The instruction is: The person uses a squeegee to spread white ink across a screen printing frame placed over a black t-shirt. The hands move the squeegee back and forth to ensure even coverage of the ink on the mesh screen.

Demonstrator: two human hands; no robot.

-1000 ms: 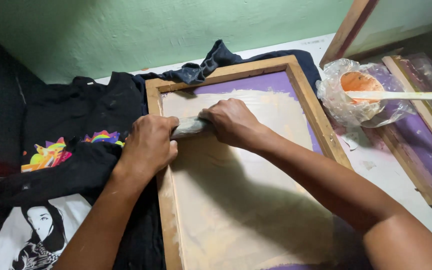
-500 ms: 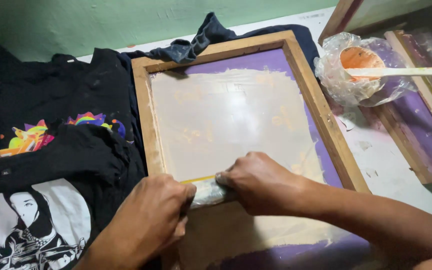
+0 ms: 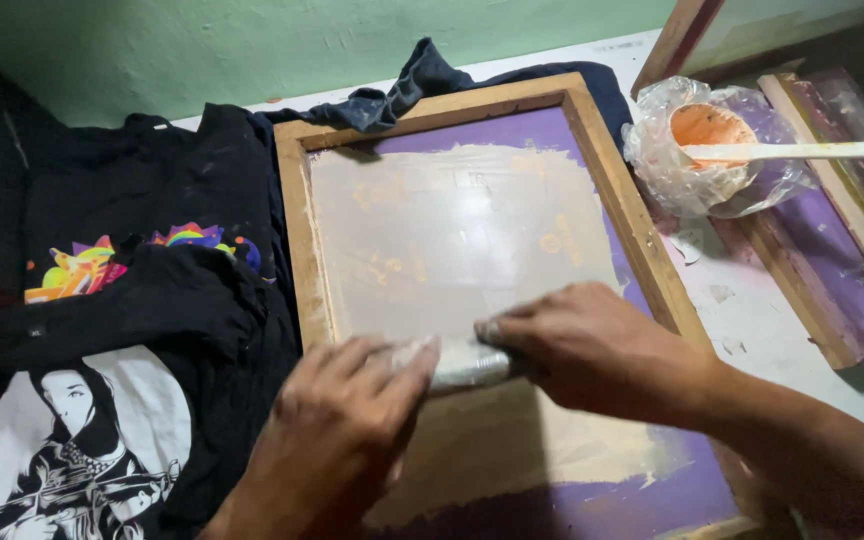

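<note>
Your fingers (image 3: 392,362) on the left hand (image 3: 337,440) curl down together over the near end of the squeegee (image 3: 462,363), pressing it against the mesh, with the palm turned down and the wrist running back toward the bottom edge of the view. Far to the left, black printed shirts (image 3: 132,330) lie in a heap on the table, one showing a bright multicoloured motif and the nearest one a white-and-black picture of a figure. The squeegee itself is a pale, paint-smeared bar lying crosswise low on the screen, only its middle showing between your two hands. It rests on the wooden screen frame (image 3: 297,250), whose purple mesh is coated with a wide patch of whitish ink above the bar and a thicker cream band below it. A dark garment (image 3: 422,85) lies beneath the frame and pokes out past its far edge.

Your right hand (image 3: 582,350) grips the other end of the bar, fingers closed tight around it and knuckles up, the forearm stretching away to the lower right corner. Further right, a plastic-lined tub of orange ink (image 3: 707,130) sits with a white spatula (image 3: 792,151) laid across it, beside a second purple screen (image 3: 832,260) on the white table (image 3: 752,320).
</note>
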